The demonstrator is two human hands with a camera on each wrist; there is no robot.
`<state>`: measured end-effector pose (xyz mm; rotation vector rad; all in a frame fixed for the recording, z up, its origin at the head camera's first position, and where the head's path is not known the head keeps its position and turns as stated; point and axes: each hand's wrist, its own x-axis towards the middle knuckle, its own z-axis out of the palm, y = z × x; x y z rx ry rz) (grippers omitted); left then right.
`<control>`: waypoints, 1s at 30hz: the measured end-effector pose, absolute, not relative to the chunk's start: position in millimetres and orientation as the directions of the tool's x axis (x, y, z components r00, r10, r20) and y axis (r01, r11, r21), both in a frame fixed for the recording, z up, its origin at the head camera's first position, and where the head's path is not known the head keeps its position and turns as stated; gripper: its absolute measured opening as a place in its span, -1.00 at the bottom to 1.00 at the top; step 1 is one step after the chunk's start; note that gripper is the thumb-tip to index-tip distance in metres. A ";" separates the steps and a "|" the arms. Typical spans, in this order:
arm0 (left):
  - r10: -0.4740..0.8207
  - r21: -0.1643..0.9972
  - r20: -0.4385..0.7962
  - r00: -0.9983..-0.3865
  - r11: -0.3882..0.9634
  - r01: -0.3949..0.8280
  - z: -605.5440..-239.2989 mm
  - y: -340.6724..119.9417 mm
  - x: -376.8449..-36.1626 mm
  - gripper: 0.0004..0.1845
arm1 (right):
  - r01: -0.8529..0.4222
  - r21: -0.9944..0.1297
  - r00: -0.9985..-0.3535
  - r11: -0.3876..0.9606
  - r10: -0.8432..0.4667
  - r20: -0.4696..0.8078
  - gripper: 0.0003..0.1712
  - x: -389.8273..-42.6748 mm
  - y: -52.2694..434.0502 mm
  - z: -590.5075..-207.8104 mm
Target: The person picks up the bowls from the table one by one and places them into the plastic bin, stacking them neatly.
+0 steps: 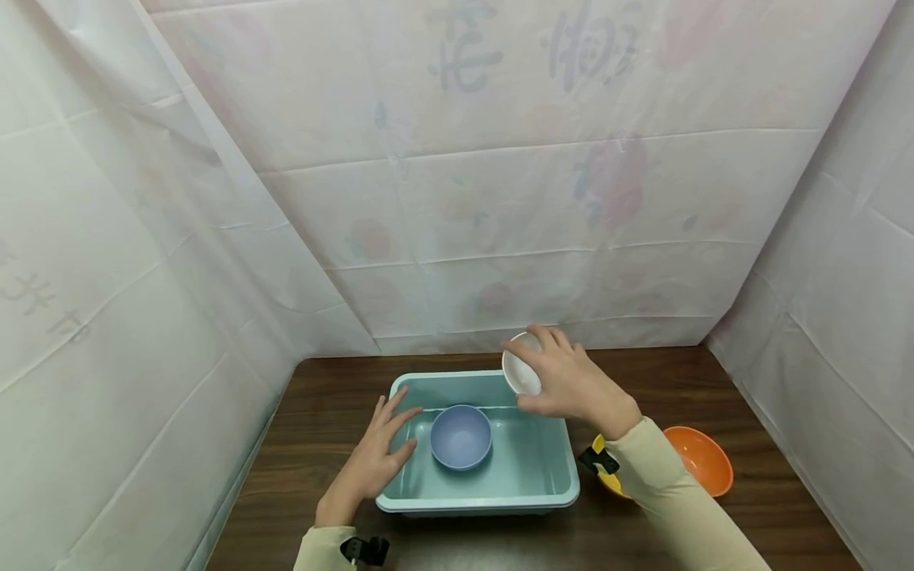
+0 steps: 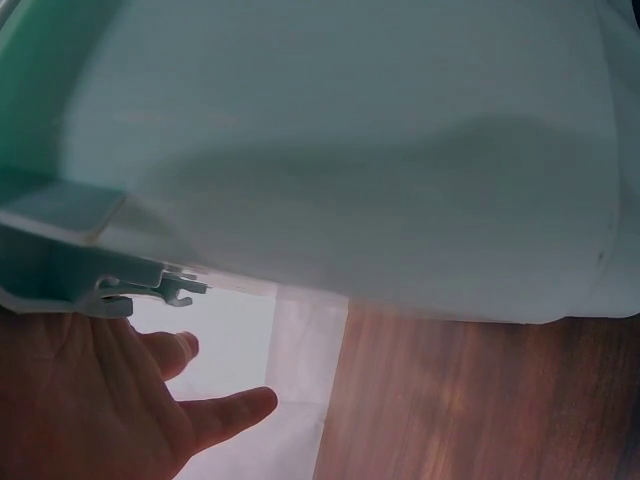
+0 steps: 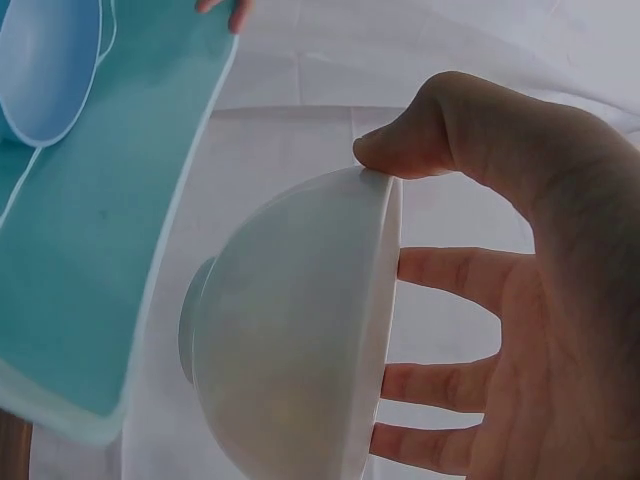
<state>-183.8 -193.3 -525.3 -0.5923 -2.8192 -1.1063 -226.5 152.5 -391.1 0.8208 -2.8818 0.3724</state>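
By the teal basin, the right hand rim-gripped a white bowl, presumably for control, the left hand splayed, empty.

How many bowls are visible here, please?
4. The blue bowl sits in the tub; the right hand holds the white bowl; the orange bowl is on the table; the yellow bowl, beside the tub, is partly hidden by the right sleeve. More could be hidden there.

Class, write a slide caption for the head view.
The right hand holds a tilted white bowl; the left hand is at the left side of a turquoise tub containing a blue bowl.
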 end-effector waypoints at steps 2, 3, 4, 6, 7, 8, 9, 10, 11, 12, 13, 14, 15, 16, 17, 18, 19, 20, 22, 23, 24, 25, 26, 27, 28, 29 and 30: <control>0.331 0.648 0.183 -0.926 0.668 0.366 -525.3 -193.0 -183.4 -0.48 | -0.537 -0.209 -0.842 0.817 -0.507 0.183 -0.13 -226.0 150.1 -392.4; 0.331 0.649 0.178 -0.927 0.668 0.364 -525.4 -193.0 -183.1 -0.48 | -0.538 -0.217 -0.842 0.815 -0.508 0.180 -0.13 -225.5 149.0 -393.2; 0.331 0.651 0.174 -0.927 0.668 0.360 -525.4 -193.1 -182.8 -0.48 | -0.538 -0.225 -0.842 0.812 -0.509 0.177 -0.13 -225.0 147.9 -393.8; 0.332 0.653 0.168 -0.928 0.668 0.357 -525.3 -192.9 -182.4 -0.48 | -0.539 -0.244 -0.842 0.806 -0.512 0.170 -0.13 -223.8 146.1 -395.3; 0.332 0.653 0.164 -0.929 0.669 0.355 -525.2 -192.8 -182.1 -0.48 | -0.542 -0.250 -0.840 0.802 -0.515 0.169 -0.13 -223.3 145.2 -395.9; 0.332 0.651 0.165 -0.929 0.670 0.355 -525.2 -192.8 -182.0 -0.48 | -0.547 -0.253 -0.837 0.798 -0.520 0.171 -0.12 -222.9 144.2 -396.6; 0.331 0.651 0.168 -0.929 0.671 0.356 -525.1 -192.7 -181.8 -0.48 | -0.553 -0.256 -0.833 0.793 -0.524 0.175 -0.12 -222.6 143.2 -397.1; 0.330 0.651 0.168 -0.929 0.670 0.356 -525.2 -192.7 -181.9 -0.48 | -0.559 -0.256 -0.829 0.788 -0.530 0.179 -0.12 -222.3 142.1 -397.6; 0.330 0.649 0.174 -0.928 0.670 0.360 -525.1 -192.5 -181.9 -0.48 | -0.566 -0.254 -0.824 0.784 -0.536 0.183 -0.12 -222.1 141.0 -398.1; 0.329 0.650 0.176 -0.928 0.669 0.361 -525.0 -192.7 -182.0 -0.48 | -0.572 -0.251 -0.820 0.781 -0.541 0.188 -0.13 -221.9 139.8 -398.5; 0.329 0.648 0.176 -0.928 0.670 0.361 -525.1 -192.8 -182.1 -0.48 | -0.578 -0.247 -0.816 0.778 -0.545 0.191 -0.14 -221.8 138.6 -398.9; 0.328 0.649 0.180 -0.927 0.669 0.363 -525.0 -193.0 -182.2 -0.48 | -0.582 -0.242 -0.813 0.776 -0.550 0.192 -0.14 -221.7 137.4 -399.5; 0.328 0.649 0.181 -0.927 0.669 0.363 -525.0 -193.0 -182.3 -0.48 | -0.587 -0.238 -0.810 0.774 -0.555 0.191 -0.15 -221.7 136.2 -400.1; 0.328 0.649 0.181 -0.927 0.669 0.363 -525.1 -193.0 -182.4 -0.48 | -0.591 -0.236 -0.807 0.772 -0.560 0.189 -0.16 -221.7 135.1 -400.7; 0.327 0.647 0.182 -0.927 0.670 0.364 -524.8 -192.9 -182.3 -0.48 | -0.594 -0.235 -0.804 0.769 -0.564 0.187 -0.16 -221.7 134.0 -401.4; 0.327 0.649 0.178 -0.928 0.670 0.361 -525.0 -192.9 -182.5 -0.47 | -0.596 -0.235 -0.803 0.767 -0.567 0.184 -0.16 -221.7 132.9 -402.0; 0.328 0.648 0.179 -0.928 0.670 0.362 -525.0 -192.8 -182.4 -0.47 | -0.598 -0.237 -0.801 0.765 -0.571 0.180 -0.16 -221.8 131.9 -402.7; 0.328 0.649 0.179 -0.927 0.669 0.362 -525.0 -192.7 -182.4 -0.47 | -0.600 -0.238 -0.800 0.764 -0.574 0.174 -0.15 -221.7 130.9 -403.3; 0.328 0.652 0.174 -0.928 0.668 0.359 -525.2 -192.7 -182.4 -0.47 | -0.601 -0.242 -0.799 0.762 -0.577 0.166 -0.15 -221.9 129.4 -404.2; 0.329 0.651 0.173 -0.928 0.669 0.358 -525.3 -192.7 -182.5 -0.47 | -0.602 -0.242 -0.798 0.761 -0.580 0.163 -0.15 -222.1 128.9 -404.7; 0.330 0.651 0.170 -0.929 0.670 0.357 -525.5 -192.9 -182.7 -0.47 | -0.603 -0.243 -0.797 0.759 -0.582 0.160 -0.15 -222.4 128.4 -405.1; 0.329 0.653 0.166 -0.930 0.670 0.354 -525.6 -193.2 -182.7 -0.47 | -0.606 -0.244 -0.795 0.757 -0.586 0.159 -0.15 -222.7 127.7 -405.7; 0.328 0.653 0.161 -0.931 0.672 0.350 -525.7 -193.5 -182.9 -0.47 | -0.610 -0.242 -0.792 0.754 -0.590 0.157 -0.15 -223.1 127.0 -406.1; 0.328 0.653 0.157 -0.932 0.673 0.347 -525.9 -193.8 -183.1 -0.47 | -0.615 -0.239 -0.788 0.752 -0.595 0.156 -0.15 -223.6 126.1 -406.7; 0.327 0.652 0.155 -0.932 0.675 0.346 -526.0 -194.0 -183.2 -0.47 | -0.621 -0.238 -0.784 0.747 -0.602 0.155 -0.15 -223.9 125.1 -407.1; 0.328 0.650 0.156 -0.932 0.677 0.346 -526.3 -194.1 -183.4 -0.47 | -0.627 -0.234 -0.779 0.743 -0.608 0.154 -0.15 -224.5 124.2 -407.9; 0.328 0.650 0.154 -0.932 0.677 0.346 -526.5 -194.3 -183.7 -0.47 | -0.633 -0.231 -0.774 0.739 -0.615 0.153 -0.15 -225.2 123.3 -408.8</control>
